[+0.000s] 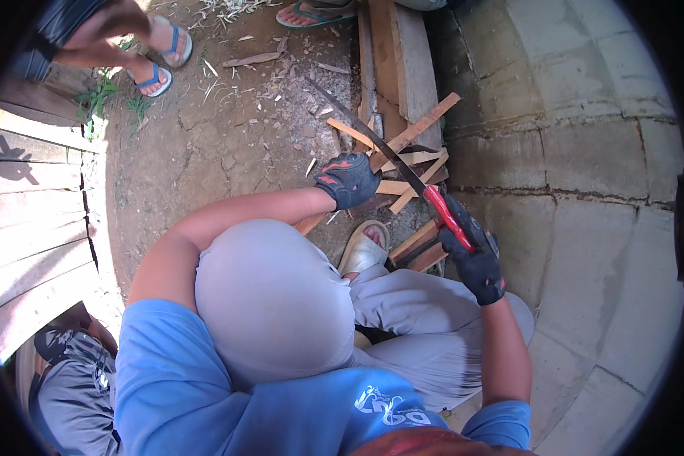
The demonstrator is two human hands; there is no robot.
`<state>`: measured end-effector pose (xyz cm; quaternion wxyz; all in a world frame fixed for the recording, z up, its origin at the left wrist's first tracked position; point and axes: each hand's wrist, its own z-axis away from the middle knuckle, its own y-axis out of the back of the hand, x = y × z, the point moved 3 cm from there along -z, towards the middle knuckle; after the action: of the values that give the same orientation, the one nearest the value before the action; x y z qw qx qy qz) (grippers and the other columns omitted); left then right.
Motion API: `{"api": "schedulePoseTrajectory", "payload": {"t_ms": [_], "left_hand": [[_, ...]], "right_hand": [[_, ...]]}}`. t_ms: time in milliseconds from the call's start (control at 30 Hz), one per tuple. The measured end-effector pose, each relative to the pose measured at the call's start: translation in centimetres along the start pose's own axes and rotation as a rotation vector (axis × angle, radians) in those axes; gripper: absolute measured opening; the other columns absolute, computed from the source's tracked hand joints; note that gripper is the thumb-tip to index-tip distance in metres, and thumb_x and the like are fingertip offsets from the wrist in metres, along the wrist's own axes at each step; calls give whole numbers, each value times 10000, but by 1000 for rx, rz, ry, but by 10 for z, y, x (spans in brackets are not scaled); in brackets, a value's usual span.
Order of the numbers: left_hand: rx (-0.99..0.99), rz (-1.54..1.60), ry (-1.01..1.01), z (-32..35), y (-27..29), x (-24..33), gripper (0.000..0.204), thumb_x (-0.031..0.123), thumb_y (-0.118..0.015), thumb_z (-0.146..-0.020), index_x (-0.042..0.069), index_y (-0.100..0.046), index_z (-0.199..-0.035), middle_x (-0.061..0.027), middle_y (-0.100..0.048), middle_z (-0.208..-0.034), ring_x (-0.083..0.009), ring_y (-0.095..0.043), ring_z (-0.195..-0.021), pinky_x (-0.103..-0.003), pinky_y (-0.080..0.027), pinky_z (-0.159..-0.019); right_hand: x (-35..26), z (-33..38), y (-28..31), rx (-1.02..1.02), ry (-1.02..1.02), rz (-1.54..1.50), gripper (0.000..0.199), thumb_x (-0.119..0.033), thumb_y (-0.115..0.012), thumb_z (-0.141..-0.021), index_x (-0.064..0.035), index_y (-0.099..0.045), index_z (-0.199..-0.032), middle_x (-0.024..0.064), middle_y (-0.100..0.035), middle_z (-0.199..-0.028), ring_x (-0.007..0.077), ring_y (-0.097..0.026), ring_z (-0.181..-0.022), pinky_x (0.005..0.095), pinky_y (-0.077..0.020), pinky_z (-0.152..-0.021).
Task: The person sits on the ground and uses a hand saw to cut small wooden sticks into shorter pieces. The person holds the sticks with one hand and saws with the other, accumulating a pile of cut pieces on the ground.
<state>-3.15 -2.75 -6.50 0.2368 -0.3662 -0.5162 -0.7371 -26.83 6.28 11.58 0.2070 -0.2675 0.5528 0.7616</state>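
My right hand [475, 254], in a black glove, is closed around the red handle of a machete [406, 172]. Its long dark blade points away to the upper left and crosses over a wooden strip [431, 118]. In a black glove with red marks, my left hand [348, 181] grips the near end of that strip, which slants up to the right. Whether the blade touches the wood I cannot tell. Several cut wooden pieces [418, 186] lie crossed beneath the blade, by my sandalled foot [365, 247].
Long wooden beams [416, 68] lie beyond the pieces, beside a grey block wall [585, 159] on the right. Wood shavings [281, 72] litter the dirt floor. Another person's sandalled feet [156, 76] stand far left; another foot [311, 17] is at the top. Someone in dark clothes [72, 387] is at lower left.
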Motion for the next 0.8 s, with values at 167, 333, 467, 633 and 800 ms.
{"api": "schedulePoseTrajectory", "payload": {"t_ms": [167, 333, 467, 633, 800], "left_hand": [[-48, -9, 39, -4, -1, -1, 405, 364, -632, -940, -16, -767, -979, -284, -743, -911, -463, -741, -854, -532, -575, -753], [-86, -37, -54, -8, -10, -11, 383, 342, -570, -994, 11, -734, -1092, -277, -736, -937, -476, -715, -888, -561, -553, -795], [-63, -46, -103, -4, -1, -4, 370, 335, -562, -1000, 18, -728, -1095, -272, -737, -950, -471, -713, -902, -562, -552, -801], [-63, -25, -56, -4, -5, -7, 363, 341, -572, -990, 28, -736, -1073, -261, -742, -954, -475, -715, -895, -555, -558, -782], [-89, -36, -38, 3, -10, -4, 405, 369, -595, -991, -9, -728, -1053, -275, -741, -922, -479, -723, -860, -548, -564, -757]], "right_hand": [[-28, 9, 4, 61, 163, 146, 530, -172, -776, -956, -147, -650, -1470, 134, -718, -1381, 309, -720, -1221, 409, -554, -1026], [-31, 55, 60, 47, 0, 224, 519, -182, -808, -920, -115, -689, -1421, 158, -749, -1298, 299, -764, -1066, 383, -570, -962], [-74, 92, 101, -4, -174, 265, 517, -160, -817, -878, -85, -718, -1380, 145, -792, -1168, 266, -774, -911, 360, -574, -929], [-103, 104, 127, 71, 5, 278, 532, -80, -812, -813, -18, -726, -1335, 148, -812, -1023, 258, -776, -853, 376, -581, -890], [-55, 46, 60, 114, 134, 191, 452, -120, -795, -870, -44, -742, -1312, 161, -786, -1163, 291, -765, -981, 387, -559, -955]]}}
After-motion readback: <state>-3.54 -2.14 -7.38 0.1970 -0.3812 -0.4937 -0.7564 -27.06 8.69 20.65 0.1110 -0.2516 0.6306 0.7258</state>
